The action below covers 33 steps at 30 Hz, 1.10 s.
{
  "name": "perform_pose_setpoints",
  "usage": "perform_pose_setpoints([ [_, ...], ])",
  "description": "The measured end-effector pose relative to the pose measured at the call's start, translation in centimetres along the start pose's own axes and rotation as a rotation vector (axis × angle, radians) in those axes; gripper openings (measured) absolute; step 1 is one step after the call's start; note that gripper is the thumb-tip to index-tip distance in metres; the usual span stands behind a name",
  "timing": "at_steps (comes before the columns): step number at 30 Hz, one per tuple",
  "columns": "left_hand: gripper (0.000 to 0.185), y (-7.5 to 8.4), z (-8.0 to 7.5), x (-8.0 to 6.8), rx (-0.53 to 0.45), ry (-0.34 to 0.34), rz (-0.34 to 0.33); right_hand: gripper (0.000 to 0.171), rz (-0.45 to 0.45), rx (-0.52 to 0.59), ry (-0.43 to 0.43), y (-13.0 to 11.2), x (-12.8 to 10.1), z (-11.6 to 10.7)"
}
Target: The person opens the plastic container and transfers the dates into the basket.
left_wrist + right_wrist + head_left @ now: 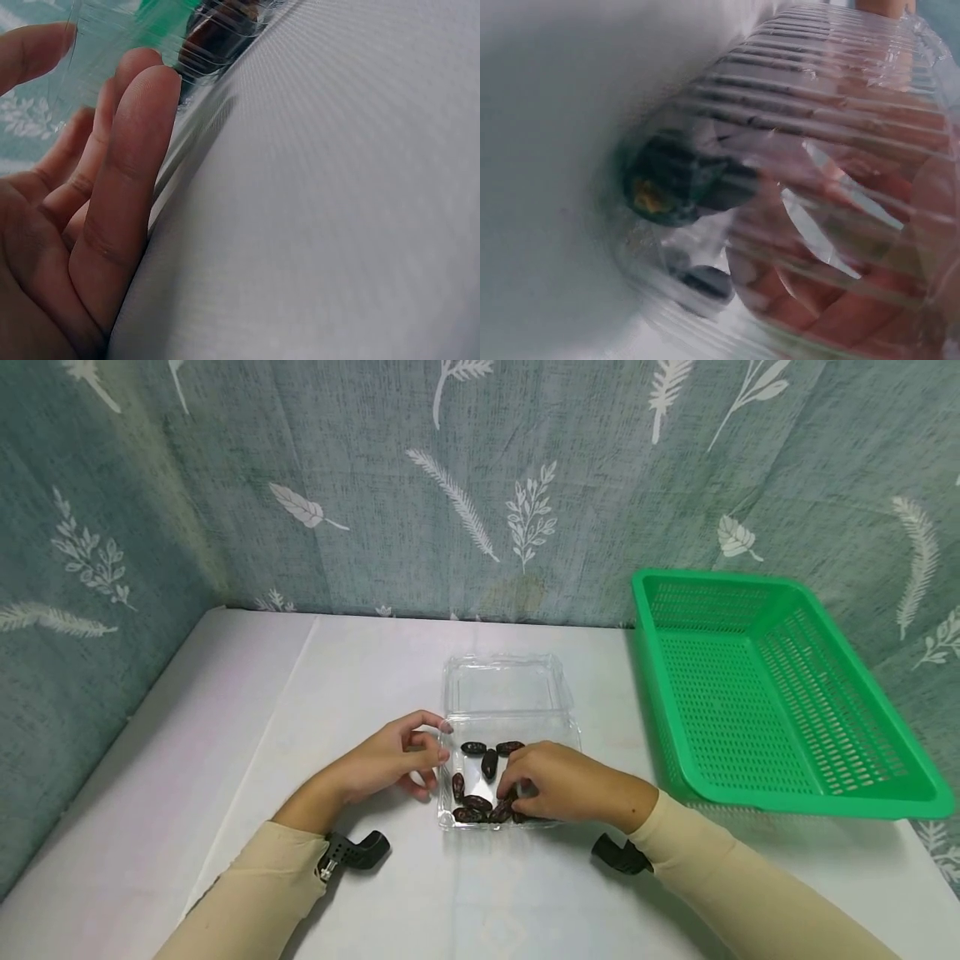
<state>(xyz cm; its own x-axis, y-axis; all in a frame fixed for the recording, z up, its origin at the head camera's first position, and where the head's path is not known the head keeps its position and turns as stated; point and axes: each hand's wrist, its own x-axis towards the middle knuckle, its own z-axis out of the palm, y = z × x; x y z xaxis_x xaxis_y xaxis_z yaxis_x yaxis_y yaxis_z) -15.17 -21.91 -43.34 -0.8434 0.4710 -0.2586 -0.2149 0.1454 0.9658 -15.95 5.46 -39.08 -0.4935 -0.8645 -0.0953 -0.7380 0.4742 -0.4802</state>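
Observation:
A clear plastic clamshell box (512,727) lies on the table with its lid folded back. Several dark brown dates sit inside, among them one date (489,765) near the middle and another (458,787) by the left wall. My left hand (390,758) is at the box's left side, its loosely bent fingers touching the outside wall. Inside the box's near right part, my right hand (558,781) has curled fingers pinching a date (501,811) by the front wall. In the right wrist view, the ribbed plastic partly blurs the fingers and a dark date (660,184).
A green plastic basket (675,718) stands to the right of the box. White cloth covers the table (360,668). Behind it hangs a grey-green leaf-patterned curtain (360,485). Black wrist mounts (360,852) stick out below both wrists.

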Motion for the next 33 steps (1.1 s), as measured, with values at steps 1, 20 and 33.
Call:
perform_pose_setpoints([
  [1,0.05,0.0,0.0,0.0,0.001,-0.003,0.001,0.014,0.002,-0.003,-0.001,0.0,0.0,0.0],
  [20,0.05,-0.1,0.1,-0.1,0.011,-0.015,0.016,0.011,0.018,-0.067,0.088,-0.6,-1.3,-0.2],
  [33,0.051,0.1,0.1,-0.1,0.036,-0.017,0.016,0.024,-0.033,-0.202,0.518,-1.3,-5.2,-2.0],
])
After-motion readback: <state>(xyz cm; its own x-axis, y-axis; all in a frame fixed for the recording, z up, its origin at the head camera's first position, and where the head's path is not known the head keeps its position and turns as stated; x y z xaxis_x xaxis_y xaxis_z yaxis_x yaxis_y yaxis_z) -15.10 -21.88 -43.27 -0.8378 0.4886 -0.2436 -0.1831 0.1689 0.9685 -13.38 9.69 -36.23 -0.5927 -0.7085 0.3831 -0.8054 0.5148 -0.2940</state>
